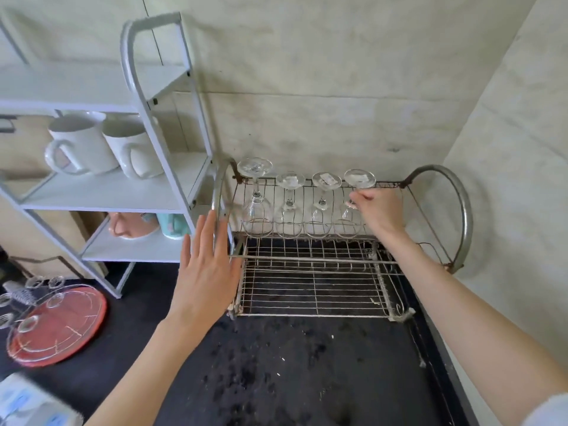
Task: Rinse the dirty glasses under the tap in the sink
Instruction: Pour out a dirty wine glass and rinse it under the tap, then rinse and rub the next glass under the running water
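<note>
Several clear stemmed glasses stand upside down in a row on the upper tier of a rusty wire dish rack (pixel 313 272). My right hand (pixel 379 212) pinches the stem of the rightmost glass (pixel 358 186), just under its foot. To its left stand a second glass (pixel 324 195), a third (pixel 289 198) and the leftmost glass (pixel 255 192). My left hand (pixel 206 269) is flat with straight fingers, beside the rack's left hoop, holding nothing. No tap or sink is in view.
A white shelf unit (pixel 172 142) at left carries two white mugs (pixel 104 146) and coloured cups below. A red tray (pixel 58 327) with a wire holder lies at lower left. The black counter (pixel 276 364) is speckled. Walls close in behind and right.
</note>
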`<act>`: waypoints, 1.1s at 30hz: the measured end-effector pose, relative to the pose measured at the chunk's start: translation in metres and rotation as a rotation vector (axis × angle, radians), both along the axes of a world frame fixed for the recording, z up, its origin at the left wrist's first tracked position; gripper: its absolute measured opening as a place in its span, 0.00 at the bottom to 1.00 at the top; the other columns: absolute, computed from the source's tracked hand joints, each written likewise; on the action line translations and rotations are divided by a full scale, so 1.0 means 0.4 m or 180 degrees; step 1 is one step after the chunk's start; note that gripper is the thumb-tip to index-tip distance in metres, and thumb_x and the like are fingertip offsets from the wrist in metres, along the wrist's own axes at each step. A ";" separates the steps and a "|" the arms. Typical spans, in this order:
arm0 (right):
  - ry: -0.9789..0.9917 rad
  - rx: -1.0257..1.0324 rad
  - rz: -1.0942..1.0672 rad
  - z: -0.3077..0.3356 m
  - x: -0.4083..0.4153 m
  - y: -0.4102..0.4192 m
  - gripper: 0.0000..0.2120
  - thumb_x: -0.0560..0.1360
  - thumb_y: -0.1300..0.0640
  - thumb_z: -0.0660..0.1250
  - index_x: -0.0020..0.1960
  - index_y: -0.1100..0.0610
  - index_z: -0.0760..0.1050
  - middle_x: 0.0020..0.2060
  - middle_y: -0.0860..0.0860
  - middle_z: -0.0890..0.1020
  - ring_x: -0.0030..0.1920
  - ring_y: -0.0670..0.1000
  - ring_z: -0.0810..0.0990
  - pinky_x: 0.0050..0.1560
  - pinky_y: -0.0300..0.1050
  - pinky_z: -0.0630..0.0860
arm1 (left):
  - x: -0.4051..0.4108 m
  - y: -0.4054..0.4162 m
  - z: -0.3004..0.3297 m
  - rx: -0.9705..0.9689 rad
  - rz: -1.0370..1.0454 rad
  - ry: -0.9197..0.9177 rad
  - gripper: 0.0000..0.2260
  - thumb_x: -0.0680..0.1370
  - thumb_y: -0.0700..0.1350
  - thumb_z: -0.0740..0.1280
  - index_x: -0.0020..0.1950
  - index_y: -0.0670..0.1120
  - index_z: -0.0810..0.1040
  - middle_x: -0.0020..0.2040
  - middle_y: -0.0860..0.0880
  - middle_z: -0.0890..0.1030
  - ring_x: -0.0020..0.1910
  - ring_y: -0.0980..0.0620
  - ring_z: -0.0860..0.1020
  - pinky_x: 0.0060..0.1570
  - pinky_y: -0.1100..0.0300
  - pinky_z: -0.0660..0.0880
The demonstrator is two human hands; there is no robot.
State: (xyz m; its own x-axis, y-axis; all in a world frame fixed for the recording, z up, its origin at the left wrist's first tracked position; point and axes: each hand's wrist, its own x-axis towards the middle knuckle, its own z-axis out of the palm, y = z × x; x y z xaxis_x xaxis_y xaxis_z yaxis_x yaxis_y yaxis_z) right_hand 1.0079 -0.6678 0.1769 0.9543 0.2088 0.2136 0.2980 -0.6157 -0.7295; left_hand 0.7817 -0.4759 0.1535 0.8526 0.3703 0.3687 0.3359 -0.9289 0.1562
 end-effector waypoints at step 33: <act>-0.0888 -0.0774 0.2264 -0.124 -0.731 0.141 0.22 0.77 0.47 0.62 0.65 0.59 0.72 0.62 0.53 0.76 0.64 0.51 0.74 0.64 0.39 0.63 | -0.515 -0.040 -0.119 -0.0616 0.0596 0.0314 0.21 0.78 0.49 0.59 0.71 0.46 0.67 0.70 0.43 0.69 0.70 0.40 0.65 0.66 0.43 0.64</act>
